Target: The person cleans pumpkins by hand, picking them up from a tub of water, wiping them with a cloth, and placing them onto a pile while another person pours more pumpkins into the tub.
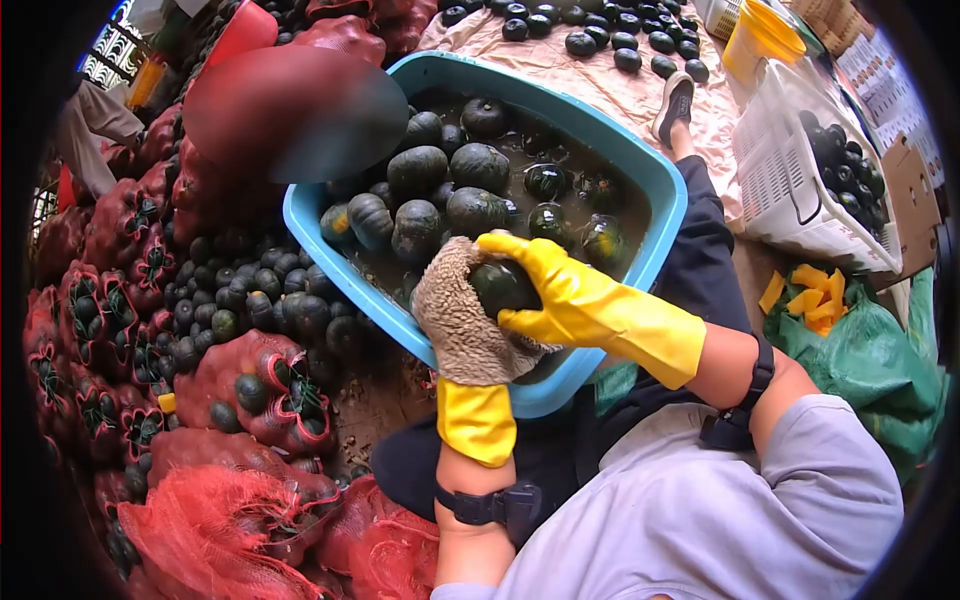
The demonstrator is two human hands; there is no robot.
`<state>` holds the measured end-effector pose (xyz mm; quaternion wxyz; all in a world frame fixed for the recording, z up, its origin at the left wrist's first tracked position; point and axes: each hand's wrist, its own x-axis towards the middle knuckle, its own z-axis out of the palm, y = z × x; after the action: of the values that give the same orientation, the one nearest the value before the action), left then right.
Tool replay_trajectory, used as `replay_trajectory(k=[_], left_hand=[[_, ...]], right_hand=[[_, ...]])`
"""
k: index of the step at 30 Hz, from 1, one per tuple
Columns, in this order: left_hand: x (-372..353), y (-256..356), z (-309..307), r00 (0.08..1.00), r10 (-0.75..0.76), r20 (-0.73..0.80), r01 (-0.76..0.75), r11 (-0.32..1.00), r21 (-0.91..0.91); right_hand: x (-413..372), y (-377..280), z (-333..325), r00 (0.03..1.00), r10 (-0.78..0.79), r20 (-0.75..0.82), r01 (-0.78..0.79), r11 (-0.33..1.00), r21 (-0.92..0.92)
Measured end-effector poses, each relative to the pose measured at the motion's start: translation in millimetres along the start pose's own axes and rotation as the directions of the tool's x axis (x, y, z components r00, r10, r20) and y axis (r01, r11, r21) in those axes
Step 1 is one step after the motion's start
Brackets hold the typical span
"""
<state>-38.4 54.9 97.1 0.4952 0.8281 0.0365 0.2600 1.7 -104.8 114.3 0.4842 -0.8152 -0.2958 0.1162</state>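
Observation:
A dark green kabocha squash (503, 288) is held between my two hands over the near side of a blue tub (668, 215). My right hand (560, 285), in a yellow rubber glove, grips the squash with fingers on top and thumb below. A brown fluffy cloth (455, 300) covers my left hand (470, 345) and presses against the squash's left side; the fingers are hidden beneath it, and only the yellow cuff shows. In the tub, several wet squashes (478, 211) sit in murky brown water.
Loose squashes (300, 310) and red mesh sacks (240, 390) crowd the left side. Squashes lie on a pale sheet (500, 50) at the back. On the right stand a white crate (790, 170), a yellow bucket (765, 40) and a green sack (870, 370) with orange pieces.

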Motion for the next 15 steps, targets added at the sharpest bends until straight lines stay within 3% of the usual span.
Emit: replay_trajectory(k=[1,2,3,5,6,7,8,9,10,11,12,13,15], left_hand=[[-1.3,1.2,1.0,0.97,-0.241,0.02,0.237,0.93,-0.282],[-1.3,2.7,2.0,0.887,-0.45,0.105,0.433,0.729,-0.53],[1.0,3.8,2.4,0.765,-0.598,0.239,0.557,0.428,-0.712],[4.3,-39.5,17.6,0.682,-0.652,0.331,0.554,0.165,-0.816],[2.9,-37.5,26.7,0.633,-0.681,0.369,0.473,-0.037,-0.88],[2.9,-30.8,31.0,0.75,-0.599,0.28,0.579,0.391,-0.715],[3.0,-24.2,35.4,0.849,-0.497,0.18,0.527,0.825,-0.206],[3.0,-17.6,39.8,0.92,-0.384,0.078,0.359,0.905,0.227],[-0.2,-17.8,40.0,0.973,-0.224,0.06,0.173,0.873,0.457],[-4.2,-21.3,41.2,0.991,-0.103,0.088,0.032,0.808,0.588],[-4.8,-24.7,39.1,0.994,-0.025,0.107,-0.045,0.797,0.603],[-3.0,-29.6,32.3,0.988,0.052,0.146,-0.128,0.798,0.588],[0.9,-24.2,14.9,0.988,0.074,0.138,-0.119,0.93,0.349]], right_hand=[[-1.2,-1.5,-0.8,1.0,-0.023,0.014,0.022,0.999,0.036],[-0.9,-4.3,-2.2,0.998,-0.05,0.025,0.048,0.996,0.071],[0.8,-10.5,-6.1,0.994,0.087,0.065,-0.1,0.971,0.218],[5.6,-11.4,-3.7,0.947,0.298,0.12,-0.316,0.802,0.506],[10.5,37.2,29.1,0.962,0.273,0.009,-0.211,0.72,0.661],[9.6,47.8,39.4,0.955,0.296,-0.033,-0.182,0.669,0.721],[9.4,52.4,43.5,0.944,0.322,-0.073,-0.15,0.615,0.774],[8.7,59.3,42.8,0.939,0.299,-0.167,-0.126,0.754,0.645],[7.7,61.6,41.2,0.931,0.261,-0.253,-0.108,0.863,0.494],[5.2,36.8,31.7,0.911,0.295,-0.288,-0.224,0.941,0.254],[-4.6,58.9,50.3,0.906,-0.005,-0.424,-0.003,1.0,-0.018],[-10.0,54.9,49.8,0.93,-0.017,-0.368,0.035,0.999,0.042],[-14.1,34.9,39.7,0.95,-0.12,-0.287,0.15,0.985,0.084]])
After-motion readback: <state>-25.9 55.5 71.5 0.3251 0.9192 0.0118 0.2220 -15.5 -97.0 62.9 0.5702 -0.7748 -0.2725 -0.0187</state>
